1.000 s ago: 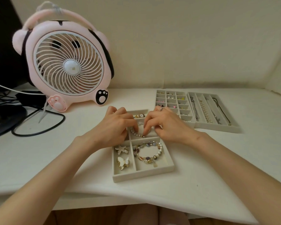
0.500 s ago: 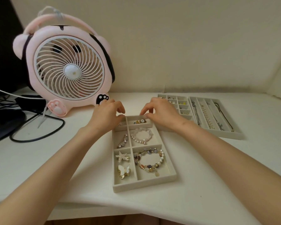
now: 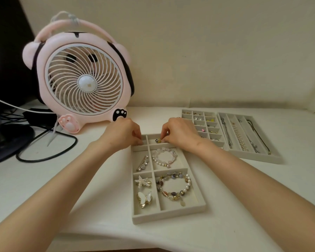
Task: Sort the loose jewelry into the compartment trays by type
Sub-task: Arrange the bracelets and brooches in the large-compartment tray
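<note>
A grey compartment tray [image 3: 169,216] lies in the middle of the white desk. It holds a pearl bracelet [image 3: 164,157], a mixed-bead bracelet [image 3: 173,188], a rhinestone clip [image 3: 142,163], a starfish clip [image 3: 142,181] and a butterfly clip [image 3: 144,199]. My right hand [image 3: 178,132] reaches into the far right compartment, and its fingertips pinch a small yellow and dark piece [image 3: 158,140]. My left hand [image 3: 123,133] curls its fingers down into the far left compartment; what they touch is hidden.
Two more grey trays sit at the right rear: a many-celled earring tray [image 3: 183,113] and a long-slot necklace tray [image 3: 258,158]. A pink fan [image 3: 84,82] stands at the left rear, with a black cable [image 3: 44,157] and dark gear beside it.
Both hands left the pearl bracelet's compartment and moved to the tray's far compartments. The pearl bracelet now lies uncovered.
</note>
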Demonstrator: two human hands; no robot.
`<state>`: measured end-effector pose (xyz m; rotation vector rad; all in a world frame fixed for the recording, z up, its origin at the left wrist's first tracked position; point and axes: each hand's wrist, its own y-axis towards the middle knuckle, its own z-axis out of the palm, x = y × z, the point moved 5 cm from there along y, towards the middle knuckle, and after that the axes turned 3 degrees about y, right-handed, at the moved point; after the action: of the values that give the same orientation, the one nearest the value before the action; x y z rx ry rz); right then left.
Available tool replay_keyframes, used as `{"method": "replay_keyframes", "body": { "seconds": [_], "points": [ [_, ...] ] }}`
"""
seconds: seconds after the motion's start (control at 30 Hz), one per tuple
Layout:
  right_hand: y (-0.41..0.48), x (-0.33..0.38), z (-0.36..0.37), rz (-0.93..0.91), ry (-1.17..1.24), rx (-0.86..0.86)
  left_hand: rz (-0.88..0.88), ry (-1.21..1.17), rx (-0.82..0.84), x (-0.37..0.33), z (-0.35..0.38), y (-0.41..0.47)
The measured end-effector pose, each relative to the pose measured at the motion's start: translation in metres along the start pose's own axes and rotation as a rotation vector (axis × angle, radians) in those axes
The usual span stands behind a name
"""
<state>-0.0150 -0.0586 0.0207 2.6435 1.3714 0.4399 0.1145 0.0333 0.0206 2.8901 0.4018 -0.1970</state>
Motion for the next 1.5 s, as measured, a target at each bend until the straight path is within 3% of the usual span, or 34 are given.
{"method": "replay_keyframes", "body": {
  "seconds": [0.3, 0.57, 1.0, 1.23, 1.5],
  "points": [
    [-0.004, -0.006, -0.003, 0.031, 0.156, -0.058, -0.049, 0.059, 0.097, 0.004, 0.006, 0.005],
    [-0.019, -0.023, -0.003, 0.091, 0.367, -0.142, 0.011, -0.05, 0.202, 0.006, -0.001, 0.003],
    [-0.025, -0.031, 0.002, 0.109, 0.485, -0.206, -0.097, 0.149, -0.083, -0.002, 0.004, 0.006],
    [-0.025, -0.03, 0.001, 0.092, 0.508, -0.224, -0.073, 0.067, -0.141, -0.004, 0.005, 0.002],
    [-0.027, -0.03, 0.002, 0.08, 0.523, -0.226, -0.022, 0.073, 0.026, -0.002, 0.007, 0.004]
  ]
}}
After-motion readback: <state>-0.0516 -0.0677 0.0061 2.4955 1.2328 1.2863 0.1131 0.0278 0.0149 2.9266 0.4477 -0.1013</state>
